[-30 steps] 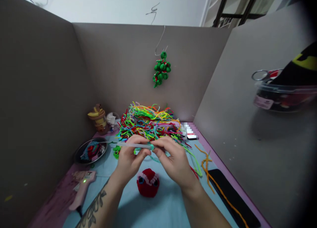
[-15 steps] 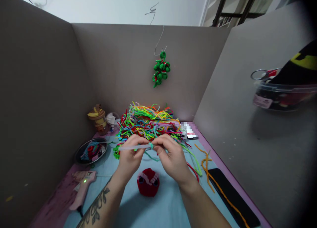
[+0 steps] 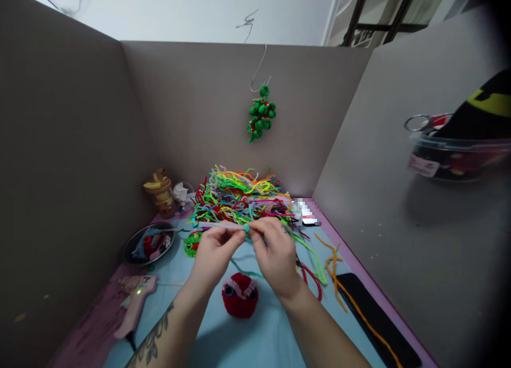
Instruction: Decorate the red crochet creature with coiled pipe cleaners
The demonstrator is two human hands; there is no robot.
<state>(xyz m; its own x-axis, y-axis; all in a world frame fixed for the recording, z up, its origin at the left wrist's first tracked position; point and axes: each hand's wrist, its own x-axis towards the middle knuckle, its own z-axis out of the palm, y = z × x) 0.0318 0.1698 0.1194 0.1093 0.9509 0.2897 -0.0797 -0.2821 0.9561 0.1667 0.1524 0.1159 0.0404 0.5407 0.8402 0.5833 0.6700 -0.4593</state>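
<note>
My left hand (image 3: 217,248) pinches a long translucent white stick (image 3: 213,225), whose free end points left. At the stick's right end sits a small turquoise coil of pipe cleaner (image 3: 246,228). My right hand (image 3: 275,248) has thumb and forefinger closed on this coil, and the fingertips of both hands nearly meet there. A teal pipe cleaner tail (image 3: 243,269) trails below the hands. On the blue mat beneath them is a round red figure (image 3: 240,299) with dark eyes and a pink wavy brow. A green figure (image 3: 191,245) shows partly behind my left hand.
Behind the hands lies a heap of coloured pipe cleaners (image 3: 239,189). At left are a dark bowl (image 3: 130,256) and a pink glue gun (image 3: 136,307) with a lit green light. Red-handled scissors (image 3: 317,288), orange pipe cleaners (image 3: 332,259) and a black slab (image 3: 383,325) lie right.
Both hands have risen slightly, and the white stick now slants with its left end higher. My right hand has turned a little around the coil. The view has shifted slightly.
</note>
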